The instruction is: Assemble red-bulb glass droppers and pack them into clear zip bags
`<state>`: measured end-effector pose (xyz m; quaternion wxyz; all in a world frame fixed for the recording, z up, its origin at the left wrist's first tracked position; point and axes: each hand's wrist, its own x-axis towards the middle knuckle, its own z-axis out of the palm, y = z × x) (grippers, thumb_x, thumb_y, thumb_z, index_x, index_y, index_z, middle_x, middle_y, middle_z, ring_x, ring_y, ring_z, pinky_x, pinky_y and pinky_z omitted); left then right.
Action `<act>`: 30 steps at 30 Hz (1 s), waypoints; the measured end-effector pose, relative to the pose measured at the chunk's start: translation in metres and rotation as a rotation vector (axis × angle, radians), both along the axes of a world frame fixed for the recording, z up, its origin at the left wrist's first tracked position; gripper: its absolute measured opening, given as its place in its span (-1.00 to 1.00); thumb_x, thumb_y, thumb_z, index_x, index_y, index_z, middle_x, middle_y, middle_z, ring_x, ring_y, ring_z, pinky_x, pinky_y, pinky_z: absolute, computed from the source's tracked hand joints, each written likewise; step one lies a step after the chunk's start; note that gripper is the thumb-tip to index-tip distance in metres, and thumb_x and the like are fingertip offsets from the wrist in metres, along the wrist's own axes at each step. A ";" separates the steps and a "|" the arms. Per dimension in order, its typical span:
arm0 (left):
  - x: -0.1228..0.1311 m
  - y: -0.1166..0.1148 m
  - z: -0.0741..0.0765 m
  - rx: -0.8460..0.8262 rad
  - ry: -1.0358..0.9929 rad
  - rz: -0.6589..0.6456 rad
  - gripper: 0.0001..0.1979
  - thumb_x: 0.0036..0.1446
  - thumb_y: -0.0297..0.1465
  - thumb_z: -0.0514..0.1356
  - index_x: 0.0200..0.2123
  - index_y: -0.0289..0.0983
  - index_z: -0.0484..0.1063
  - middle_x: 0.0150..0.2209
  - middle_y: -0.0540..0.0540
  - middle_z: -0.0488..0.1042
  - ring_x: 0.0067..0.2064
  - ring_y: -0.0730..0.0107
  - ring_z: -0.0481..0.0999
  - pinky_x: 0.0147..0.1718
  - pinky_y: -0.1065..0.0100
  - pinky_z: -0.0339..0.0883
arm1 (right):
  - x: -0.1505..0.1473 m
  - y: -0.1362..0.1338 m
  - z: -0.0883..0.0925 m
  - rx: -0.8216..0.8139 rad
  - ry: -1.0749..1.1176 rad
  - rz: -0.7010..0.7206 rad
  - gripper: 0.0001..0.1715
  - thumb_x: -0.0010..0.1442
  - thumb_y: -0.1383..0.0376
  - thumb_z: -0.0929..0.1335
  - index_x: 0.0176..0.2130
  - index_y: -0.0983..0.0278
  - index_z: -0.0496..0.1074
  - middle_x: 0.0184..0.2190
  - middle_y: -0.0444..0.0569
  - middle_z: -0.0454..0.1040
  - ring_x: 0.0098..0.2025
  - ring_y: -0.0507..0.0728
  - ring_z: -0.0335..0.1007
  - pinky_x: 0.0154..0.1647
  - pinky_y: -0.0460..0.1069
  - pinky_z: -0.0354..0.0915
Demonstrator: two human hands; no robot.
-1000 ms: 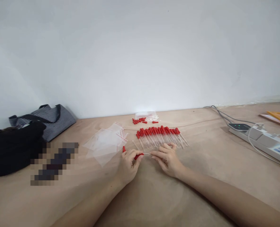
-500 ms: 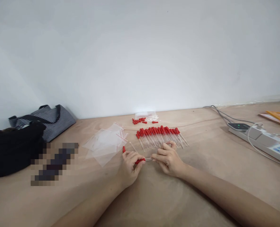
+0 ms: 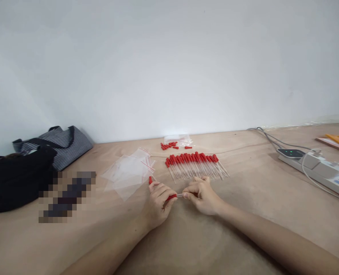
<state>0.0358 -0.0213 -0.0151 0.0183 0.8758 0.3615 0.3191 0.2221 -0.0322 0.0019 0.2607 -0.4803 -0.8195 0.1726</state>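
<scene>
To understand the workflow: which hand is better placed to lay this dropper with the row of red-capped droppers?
Probably the right hand: it lies just before the row of droppers and already pinches the clear tube. The left hand, gripping the red bulb, sits farther left.

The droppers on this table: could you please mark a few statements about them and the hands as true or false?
1. The left hand pinches a dropper's red bulb. True.
2. The right hand is open and empty. False: it holds the same dropper's clear tube.
3. The row of droppers lies beyond both hands. True.
4. The clear zip bags lie right of that row. False: the clear zip bags lie left of it.
</scene>
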 end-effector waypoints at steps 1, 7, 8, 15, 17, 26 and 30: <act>0.000 0.000 0.000 0.003 0.000 -0.002 -0.80 0.12 -0.37 -0.01 -0.46 -0.23 0.36 -0.48 -0.01 0.48 -0.39 0.39 0.40 -0.12 0.21 0.01 | -0.001 0.001 0.000 -0.029 0.013 -0.001 -0.71 0.16 0.30 0.24 -0.53 0.22 0.42 -0.59 -0.20 0.41 -0.39 0.02 0.18 -0.19 0.03 -0.10; 0.001 -0.001 0.000 0.033 -0.013 -0.023 -0.82 0.12 -0.39 0.01 -0.46 -0.22 0.35 -0.49 0.01 0.48 -0.40 0.41 0.40 -0.12 0.22 -0.01 | -0.004 0.004 -0.008 -0.165 0.093 -0.023 -0.70 0.14 0.27 0.23 -0.53 0.22 0.45 -0.57 -0.18 0.45 -0.34 0.06 0.23 -0.12 0.09 -0.09; 0.001 -0.001 0.000 0.037 -0.017 -0.026 -0.83 0.12 -0.39 0.01 -0.46 -0.23 0.35 -0.49 0.01 0.48 -0.40 0.41 0.40 -0.13 0.22 -0.01 | -0.004 0.005 -0.008 -0.181 0.101 -0.030 -0.70 0.14 0.27 0.23 -0.52 0.22 0.45 -0.56 -0.17 0.45 -0.34 0.06 0.24 -0.12 0.09 -0.09; -0.007 0.009 0.005 0.019 0.028 -0.016 -0.84 0.13 -0.39 0.02 -0.45 -0.22 0.35 -0.47 0.02 0.48 -0.38 0.41 0.40 -0.10 0.20 -0.06 | 0.004 0.008 0.002 -0.092 -0.041 0.059 -0.64 0.21 0.23 0.16 -0.44 0.21 0.45 -0.52 -0.14 0.44 -0.34 0.06 0.22 -0.22 0.04 -0.11; -0.010 0.012 0.007 0.004 0.044 0.001 -0.83 0.14 -0.40 0.02 -0.45 -0.22 0.36 -0.46 0.03 0.48 -0.37 0.41 0.40 -0.09 0.20 -0.07 | 0.008 0.008 0.004 0.013 -0.099 0.095 -0.68 0.21 0.26 0.16 -0.41 0.19 0.45 -0.47 -0.13 0.45 -0.31 0.07 0.20 -0.24 0.03 -0.13; -0.024 0.027 0.002 0.009 -0.009 0.332 -0.71 0.06 -0.26 0.08 -0.14 -0.23 0.31 -0.23 -0.13 0.41 -0.16 0.19 0.36 -0.15 0.20 0.12 | 0.011 0.024 -0.010 0.149 -0.139 -0.054 -0.76 0.12 0.37 0.21 -0.36 0.22 0.45 -0.51 -0.10 0.47 -0.35 0.07 0.23 -0.30 -0.01 -0.15; -0.040 0.042 -0.002 -0.062 -0.044 0.578 -0.78 0.06 -0.32 0.01 -0.25 -0.32 0.29 -0.36 -0.14 0.39 -0.25 0.20 0.38 -0.25 0.23 0.21 | 0.007 0.050 -0.018 0.180 -0.015 -0.406 -0.72 0.10 0.34 0.23 -0.18 0.23 0.42 -0.47 -0.08 0.49 -0.28 0.10 0.25 -0.27 0.00 -0.14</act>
